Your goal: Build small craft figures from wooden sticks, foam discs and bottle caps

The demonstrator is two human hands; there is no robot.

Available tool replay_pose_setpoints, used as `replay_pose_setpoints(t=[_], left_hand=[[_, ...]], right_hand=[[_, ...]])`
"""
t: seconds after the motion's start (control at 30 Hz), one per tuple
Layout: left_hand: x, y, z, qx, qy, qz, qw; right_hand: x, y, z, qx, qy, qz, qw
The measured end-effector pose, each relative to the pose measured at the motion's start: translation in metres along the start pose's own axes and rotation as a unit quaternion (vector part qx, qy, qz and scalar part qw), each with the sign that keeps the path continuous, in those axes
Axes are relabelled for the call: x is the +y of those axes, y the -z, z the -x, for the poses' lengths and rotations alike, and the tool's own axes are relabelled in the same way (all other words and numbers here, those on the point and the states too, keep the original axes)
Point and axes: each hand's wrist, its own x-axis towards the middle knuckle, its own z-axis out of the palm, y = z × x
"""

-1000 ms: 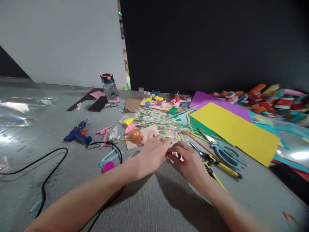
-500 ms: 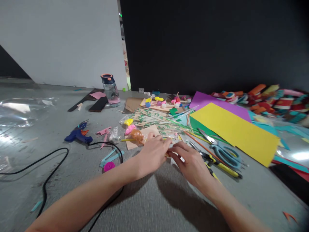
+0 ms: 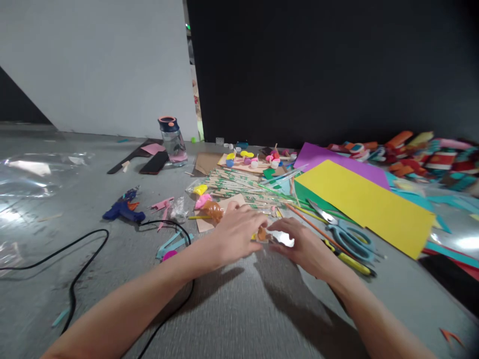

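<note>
Near the middle of the grey table, my left hand (image 3: pixel 239 232) curls its fingers around the left side of a small brownish-orange piece (image 3: pixel 262 234). My right hand (image 3: pixel 297 244) is bent at the right side of that piece, its fingertips close to it. A bright white patch shows between the right thumb and fingers; what it is I cannot make out. Orange clay in a clear bag (image 3: pixel 213 210) lies just beyond my left hand, beside pink clay (image 3: pixel 203 200) and yellow clay (image 3: pixel 200 189). Patterned paper sticks (image 3: pixel 239 184) are spread behind both hands.
Scissors (image 3: pixel 350 239) and a yellow-handled tool (image 3: pixel 355 263) lie right of my right hand, near yellow paper (image 3: pixel 366 204). A blue glue gun (image 3: pixel 123 210) with a black cord (image 3: pixel 84 267) is at the left. A bottle (image 3: pixel 173 142) stands behind.
My hands have moved slightly apart, and the brownish-orange piece between them shows more. My right hand has turned and opened a wider gap between thumb and fingers.
</note>
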Motion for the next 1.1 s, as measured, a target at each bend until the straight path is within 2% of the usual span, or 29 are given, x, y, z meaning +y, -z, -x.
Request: replay_pose_setpoints(t=[0.13,0.3,0.6,0.8,1.0,1.1], left_hand=[[0.003,-0.001,0.0,0.011,-0.027,-0.01,1.0],[0.003,-0.004,-0.005,0.003,-0.006,-0.006,1.0],[-0.01,-0.003,-0.006,-0.014,0.05,0.079,0.996],[-0.01,-0.004,-0.007,-0.012,0.06,0.055,0.997],[-0.012,-0.004,-0.006,0.043,0.055,0.055,0.996],[-0.013,0.001,-0.005,0.06,0.021,0.057,0.996]], right_hand=[[0.003,-0.01,-0.001,0.01,0.045,0.027,0.999],[0.001,-0.02,-0.002,0.029,0.051,0.049,0.997],[-0.003,-0.02,-0.003,0.032,0.066,0.066,0.995],[-0.004,-0.022,-0.005,0.03,0.086,0.078,0.993],[-0.004,-0.025,-0.007,0.038,0.071,0.101,0.992],[-0.003,-0.027,-0.007,0.043,0.071,0.105,0.991]])
